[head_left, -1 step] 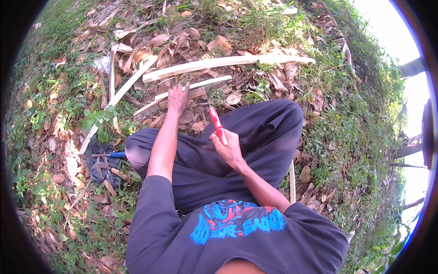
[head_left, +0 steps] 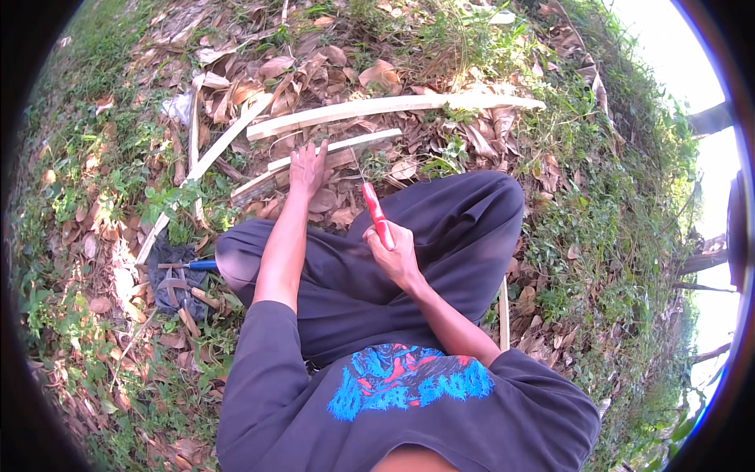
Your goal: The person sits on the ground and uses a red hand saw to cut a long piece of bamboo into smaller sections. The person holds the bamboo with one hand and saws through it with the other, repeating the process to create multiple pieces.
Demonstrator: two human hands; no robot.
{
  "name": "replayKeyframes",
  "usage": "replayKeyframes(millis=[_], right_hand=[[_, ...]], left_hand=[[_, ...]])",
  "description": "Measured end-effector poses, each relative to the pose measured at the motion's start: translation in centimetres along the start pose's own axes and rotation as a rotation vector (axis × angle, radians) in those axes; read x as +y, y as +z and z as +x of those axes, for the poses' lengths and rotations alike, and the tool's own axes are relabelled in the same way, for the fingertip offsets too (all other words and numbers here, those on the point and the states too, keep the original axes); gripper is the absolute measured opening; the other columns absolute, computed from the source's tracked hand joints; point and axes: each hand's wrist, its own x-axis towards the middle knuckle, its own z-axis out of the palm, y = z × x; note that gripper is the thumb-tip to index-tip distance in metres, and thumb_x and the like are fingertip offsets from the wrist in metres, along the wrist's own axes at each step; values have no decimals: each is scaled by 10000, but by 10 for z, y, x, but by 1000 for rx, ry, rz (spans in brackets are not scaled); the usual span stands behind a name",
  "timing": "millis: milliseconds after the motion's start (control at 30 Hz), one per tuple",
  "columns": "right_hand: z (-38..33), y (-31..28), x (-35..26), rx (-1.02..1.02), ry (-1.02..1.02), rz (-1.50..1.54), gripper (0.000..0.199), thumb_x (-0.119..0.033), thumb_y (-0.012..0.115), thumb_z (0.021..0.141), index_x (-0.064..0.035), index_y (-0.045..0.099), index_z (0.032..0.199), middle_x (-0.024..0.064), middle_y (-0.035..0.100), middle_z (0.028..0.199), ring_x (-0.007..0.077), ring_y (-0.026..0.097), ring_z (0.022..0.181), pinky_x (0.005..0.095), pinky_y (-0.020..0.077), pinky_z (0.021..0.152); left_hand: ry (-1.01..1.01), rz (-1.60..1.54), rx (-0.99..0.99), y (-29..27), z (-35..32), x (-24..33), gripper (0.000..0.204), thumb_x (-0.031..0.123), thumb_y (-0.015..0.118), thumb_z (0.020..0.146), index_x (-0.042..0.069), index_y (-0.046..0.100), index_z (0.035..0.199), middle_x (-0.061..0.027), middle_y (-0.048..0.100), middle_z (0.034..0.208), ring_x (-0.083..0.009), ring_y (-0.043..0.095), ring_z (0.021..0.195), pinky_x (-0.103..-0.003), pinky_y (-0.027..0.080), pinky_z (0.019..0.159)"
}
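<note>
Tools (head_left: 203, 266) lie on dark cloth (head_left: 163, 253) at far left, probably for easy reach; left hand (head_left: 307, 167) is spread over the pale strip (head_left: 358, 143), not clenched, I guess so it won't slide; that strip sits just nearer than the long slat (head_left: 338, 114); right hand (head_left: 393, 252) is wrapped round a red-handled blade (head_left: 373, 203) angled toward the strip, contact unclear; versus the earlier frame, basically nothing's changed, view just nudged slightly.

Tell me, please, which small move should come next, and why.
Perhaps a short stroke of the red-handled tool: the right hand grips it, its thin blade reaches the short pale strip, and the left hand rests on that strip.
</note>
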Motion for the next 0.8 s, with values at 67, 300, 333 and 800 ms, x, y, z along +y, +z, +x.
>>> replayKeyframes(millis=[67, 300, 333, 800], right_hand=[[2, -4, -1, 1, 26, -15, 157, -109, 591, 903, 15, 655, 833, 63, 560, 582, 106, 525, 524, 299, 438, 533], [-4, -8, -1, 23, 89, 42, 125, -77, 605, 895, 12, 669, 837, 41, 551, 582, 89, 498, 518, 281, 414, 527], [-5, -9, -2, 32, 89, 50, 125, -77, 605, 895, 13, 671, 838, 41, 553, 583, 88, 497, 520, 280, 414, 529], [-31, -44, -49, 36, 190, 293, 148, -94, 579, 950, 22, 661, 911, -37, 543, 642, 17, 478, 551, 197, 385, 506]], left_hand=[[-6, -15, -28, 0, 1, 0, 753, 391, 751, 807, 144, 439, 1446, -122, 552, 1179, -293, 555, 1080, -485, 411, 949], [-10, 152, 35, 14, -1, 6, 575, 253, 607, 898, 114, 419, 1424, -151, 537, 1182, -321, 545, 1090, -524, 408, 958], [-5, 139, 26, 13, 0, 7, 574, 251, 608, 897, 113, 421, 1421, -152, 537, 1185, -321, 545, 1088, -525, 409, 959], [65, -196, -122, 4, 8, -22, 726, 476, 678, 863, 117, 441, 1447, -173, 551, 1230, -347, 540, 1174, -544, 417, 982]])
